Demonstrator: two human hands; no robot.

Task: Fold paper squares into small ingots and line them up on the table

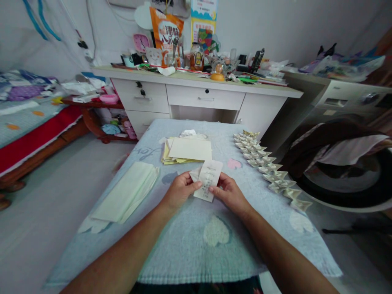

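Table [177,253]: 1 green stack [125,190] left, 1 cream stack [191,148] far, 1 folded-paper row [270,167] right; left hand [180,190], right hand [231,194] pinch 1 slip [210,173].

The folded sheet [209,179] is matt paper; the tablecloth [186,241], soft cloth; the jar [197,58], glossy.

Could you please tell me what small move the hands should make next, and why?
Perhaps the right hand should press the printed paper flatter while the left hand steadies it: both thumbs rest on its face, and a pointed flap juts out at the left, seemingly only partly folded.
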